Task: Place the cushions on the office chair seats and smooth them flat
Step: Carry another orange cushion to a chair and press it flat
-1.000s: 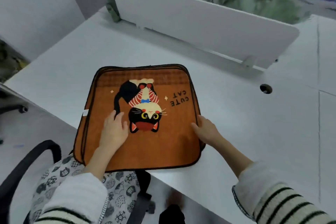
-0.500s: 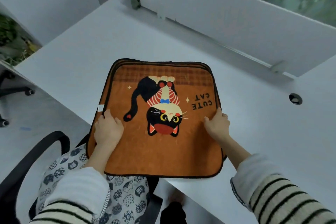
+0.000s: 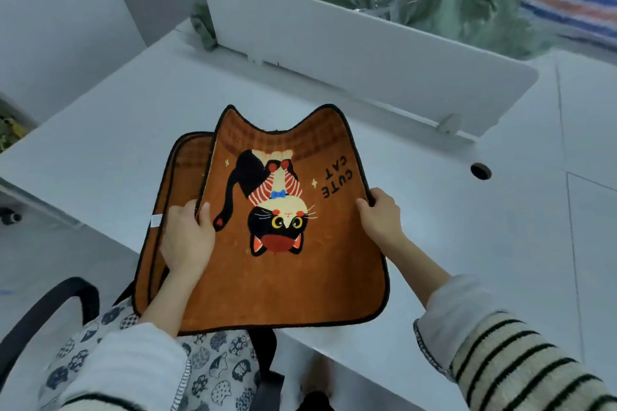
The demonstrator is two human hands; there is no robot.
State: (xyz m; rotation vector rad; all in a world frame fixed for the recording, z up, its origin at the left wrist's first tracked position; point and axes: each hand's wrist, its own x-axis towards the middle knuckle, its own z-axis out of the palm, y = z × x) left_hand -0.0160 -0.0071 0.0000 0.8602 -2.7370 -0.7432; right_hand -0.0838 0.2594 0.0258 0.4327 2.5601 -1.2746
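hands [image 3: 283,230] on "cute cat" cushion [image 3: 287,280]

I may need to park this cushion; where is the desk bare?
Bare desk lies left of the cushion stack and right of the lifted cushion, up to the cable hole and divider. The near edge is crowded.

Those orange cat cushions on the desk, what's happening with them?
A person is lifting the top cushion off a stack of cushions on the white desk. The left hand and right hand grip its side edges, and its far edge sags. A chair with a patterned cushion already on its seat waits below.
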